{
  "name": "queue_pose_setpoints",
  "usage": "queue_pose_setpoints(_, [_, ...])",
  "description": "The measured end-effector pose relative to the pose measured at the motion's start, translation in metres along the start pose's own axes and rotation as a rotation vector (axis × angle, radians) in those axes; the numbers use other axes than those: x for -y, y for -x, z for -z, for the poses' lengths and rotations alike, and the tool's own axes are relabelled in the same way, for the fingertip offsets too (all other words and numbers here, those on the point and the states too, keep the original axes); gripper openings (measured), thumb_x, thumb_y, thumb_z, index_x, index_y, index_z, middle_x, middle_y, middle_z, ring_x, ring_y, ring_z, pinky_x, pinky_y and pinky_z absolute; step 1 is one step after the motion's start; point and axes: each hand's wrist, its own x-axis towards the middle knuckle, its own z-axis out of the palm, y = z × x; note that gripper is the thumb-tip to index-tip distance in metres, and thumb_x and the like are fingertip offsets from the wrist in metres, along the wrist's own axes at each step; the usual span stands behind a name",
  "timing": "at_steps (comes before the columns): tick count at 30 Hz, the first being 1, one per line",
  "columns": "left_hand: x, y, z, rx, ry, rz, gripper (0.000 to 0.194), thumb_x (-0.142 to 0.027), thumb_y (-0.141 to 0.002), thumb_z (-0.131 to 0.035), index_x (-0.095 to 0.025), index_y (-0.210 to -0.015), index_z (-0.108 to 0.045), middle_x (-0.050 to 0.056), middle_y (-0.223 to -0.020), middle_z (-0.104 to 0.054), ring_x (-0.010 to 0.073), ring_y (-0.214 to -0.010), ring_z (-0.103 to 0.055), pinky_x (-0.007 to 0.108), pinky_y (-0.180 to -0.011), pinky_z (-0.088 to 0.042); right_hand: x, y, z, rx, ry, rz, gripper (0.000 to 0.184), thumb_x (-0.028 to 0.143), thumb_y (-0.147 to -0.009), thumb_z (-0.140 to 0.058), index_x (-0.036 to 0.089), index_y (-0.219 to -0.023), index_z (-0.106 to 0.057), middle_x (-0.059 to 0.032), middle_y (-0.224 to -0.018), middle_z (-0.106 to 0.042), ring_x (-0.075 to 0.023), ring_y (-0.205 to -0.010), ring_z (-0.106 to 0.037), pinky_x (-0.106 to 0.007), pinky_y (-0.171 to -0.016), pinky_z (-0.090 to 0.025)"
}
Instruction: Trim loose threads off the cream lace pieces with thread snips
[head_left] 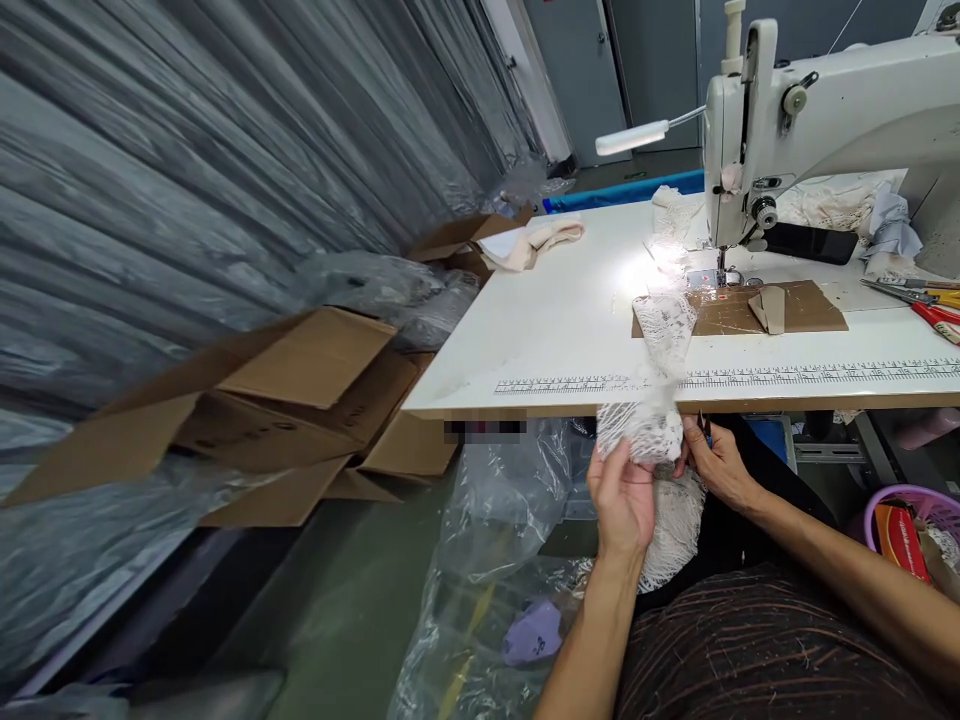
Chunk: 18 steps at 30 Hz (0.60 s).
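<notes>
A strip of white lace fabric (637, 430) runs over the table's front edge and down onto my lap. My left hand (624, 495) pinches its hanging part just below the edge, thumb on top. Close by on the right, my right hand (721, 465) is closed around small thread snips (705, 428) with dark pointed tips and a bit of blue; its fingertips are at the lace's edge. More of the lace lies across the tabletop toward the needle of a white sewing machine (727, 150), under a bright lamp.
Brown card (806, 308) lies below the needle. A black phone (810, 243) and red-handled scissors (937, 320) are at the right. Folded cream fabric (536, 243) sits at the table's far left corner. Open cardboard boxes (300, 400) stand left; a purple basket (870, 520) is low right.
</notes>
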Motion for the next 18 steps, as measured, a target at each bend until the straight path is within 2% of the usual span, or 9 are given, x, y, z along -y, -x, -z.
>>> queue_pose_setpoints(3, [0.002,0.006,0.008,-0.117,0.196,0.13,0.021,-0.018,-0.077,-0.061,-0.015,-0.094,-0.072,0.007,-0.09,-0.079,0.0173,-0.081,-0.074,0.025,-0.073,-0.059,0.004,0.001,-0.005,0.027,-0.116,-0.033,0.074,0.082,-0.083,-0.039,0.015,-0.092,-0.069,0.0021,-0.046,-0.055,-0.0118,-0.038,-0.045,-0.027,-0.046,-0.041])
queue_pose_setpoints(6, [0.004,0.009,0.01,-0.17,0.222,0.167,0.02,-0.013,-0.077,-0.059,-0.014,-0.092,-0.073,0.008,-0.091,-0.079,0.0172,-0.084,-0.075,0.025,-0.076,-0.059,0.01,0.002,-0.004,0.012,-0.141,-0.058,0.076,0.083,-0.081,-0.041,0.015,-0.088,-0.071,0.0016,-0.045,-0.054,-0.0107,-0.038,-0.043,-0.024,-0.043,-0.037])
queue_pose_setpoints(10, [0.004,0.01,0.007,-0.093,0.14,0.1,0.02,-0.017,-0.072,-0.072,-0.017,-0.092,-0.072,0.006,-0.097,-0.078,0.0189,-0.093,-0.074,0.026,-0.083,-0.057,0.022,0.0,-0.002,-0.033,-0.156,-0.07,0.071,0.082,-0.077,-0.05,0.014,-0.08,-0.071,0.0009,-0.049,-0.055,-0.009,-0.039,-0.042,-0.024,-0.043,-0.036])
queue_pose_setpoints(14, [0.004,0.007,0.016,-0.037,0.012,0.101,0.029,-0.026,-0.067,-0.082,-0.018,-0.092,-0.07,0.005,-0.097,-0.076,0.0184,-0.092,-0.072,0.029,-0.084,-0.055,0.028,-0.003,-0.007,-0.064,-0.124,-0.034,0.051,0.064,-0.071,-0.07,0.014,-0.08,-0.069,-0.0009,-0.061,-0.061,-0.0078,-0.044,-0.041,-0.023,-0.044,-0.036])
queue_pose_setpoints(16, [0.001,0.003,0.026,-0.061,-0.064,0.052,0.033,-0.029,-0.065,-0.084,-0.019,-0.092,-0.069,0.004,-0.098,-0.075,0.0161,-0.09,-0.069,0.027,-0.083,-0.054,0.029,0.0,-0.007,-0.055,-0.091,0.016,0.041,0.054,-0.073,-0.07,0.014,-0.08,-0.068,-0.0019,-0.064,-0.062,-0.0088,-0.049,-0.043,-0.023,-0.046,-0.036])
queue_pose_setpoints(18, [-0.007,-0.003,0.037,-0.139,-0.153,-0.086,0.035,-0.03,-0.065,-0.085,-0.02,-0.093,-0.068,0.004,-0.104,-0.072,0.0145,-0.092,-0.067,0.026,-0.084,-0.051,0.03,0.009,-0.005,-0.002,-0.033,0.071,0.03,0.045,-0.078,-0.066,0.015,-0.077,-0.067,-0.001,-0.062,-0.06,-0.0089,-0.051,-0.044,-0.022,-0.047,-0.036])
